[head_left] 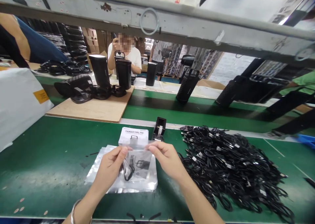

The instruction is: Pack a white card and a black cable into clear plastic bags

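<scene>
My left hand (109, 167) and my right hand (167, 159) pinch the top edge of a small clear plastic bag (137, 165) from either side. Inside it I see a coiled black cable (128, 171) and a printed card (141, 163). Under the hands lies a stack of clear plastic bags (150, 181) on the green bench top (49, 171). Just beyond sits a "Thunder Trail Pro" leaflet (133, 136), next to a black tape dispenser (159, 129). A large heap of bundled black cables (228, 168) lies to the right of my right hand.
A wooden board (93, 110) beyond the bench carries black cylindrical speakers (99, 71) and black accessories. A white package (19, 102) lies at the left. A conveyor belt (172, 111) runs behind the bench, a co-worker (128, 55) stands beyond it, and a metal beam (147, 20) crosses overhead.
</scene>
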Tool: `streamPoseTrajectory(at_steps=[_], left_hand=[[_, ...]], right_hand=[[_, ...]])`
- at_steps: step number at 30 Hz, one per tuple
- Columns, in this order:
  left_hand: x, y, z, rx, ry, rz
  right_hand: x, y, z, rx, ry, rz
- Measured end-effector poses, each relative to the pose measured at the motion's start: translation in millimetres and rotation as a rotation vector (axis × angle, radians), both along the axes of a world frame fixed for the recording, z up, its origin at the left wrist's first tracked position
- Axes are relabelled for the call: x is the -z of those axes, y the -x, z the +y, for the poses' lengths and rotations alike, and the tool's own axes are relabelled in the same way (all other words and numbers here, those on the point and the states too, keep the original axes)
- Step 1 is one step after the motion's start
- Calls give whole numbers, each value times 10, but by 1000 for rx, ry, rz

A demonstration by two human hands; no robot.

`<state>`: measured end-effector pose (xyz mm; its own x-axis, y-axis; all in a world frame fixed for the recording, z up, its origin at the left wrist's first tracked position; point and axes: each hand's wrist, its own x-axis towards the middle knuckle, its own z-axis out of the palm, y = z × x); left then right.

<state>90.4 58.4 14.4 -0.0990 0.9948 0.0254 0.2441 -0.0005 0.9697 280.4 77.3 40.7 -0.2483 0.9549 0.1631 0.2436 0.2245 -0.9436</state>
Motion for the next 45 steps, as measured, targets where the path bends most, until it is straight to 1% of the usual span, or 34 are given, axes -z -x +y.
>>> streamPoseTrajectory(at_steps=[2,4,6,9,10,11,13,15,16,18,20,23,26,28,29,32,33,34,35,37,40,43,45], left_hand=[[26,23,16,22,3,-20],[46,57,36,56,22,-56],[45,86,52,77,64,-136],[-8,93,62,88,141,-313],[-35,83,64,107,149,-339],[-63,70,64,134,149,-332],[-111,43,65,189,125,-254],[-142,28,65,214,113,-194],[-150,27,64,217,108,-185],[-160,37,62,226,101,-187],[-164,49,63,241,120,-175],[-155,58,74,197,167,-62],[-115,64,89,178,186,11],[-79,72,92,175,168,-8],[-62,76,89,152,144,-14],[-19,80,74,59,56,11],[-6,75,68,35,35,24],[7,66,64,21,21,35],[20,55,60,16,15,41],[44,30,55,12,11,45],[58,5,48,9,9,40],[43,2,43,-1,2,26],[30,2,42,-3,1,21]], right_hand=[[24,-10,6,12,-50,-12],[60,-23,8,20,-138,-9],[99,-38,7,5,-238,-6],[137,-43,-6,-30,-412,-69],[144,-37,-13,-29,-449,-94],[147,-26,-20,-17,-457,-115],[151,3,-37,23,-398,-124],[158,30,-52,44,-330,-92],[164,39,-57,38,-322,-72],[183,44,-62,14,-366,-53],[205,39,-62,-1,-434,-80],[230,30,-70,-8,-487,-131],[238,18,-103,-29,-426,-136],[240,-3,-120,13,-326,-120],[241,-19,-117,84,-264,-110],[242,-88,-27,424,-100,-148],[242,-114,31,513,-47,-167],[242,-137,98,560,4,-179],[244,-155,171,567,57,-175],[251,-170,305,523,157,-119],[261,-126,397,493,223,-4],[283,-22,318,501,231,109],[330,45,218,498,199,130]])
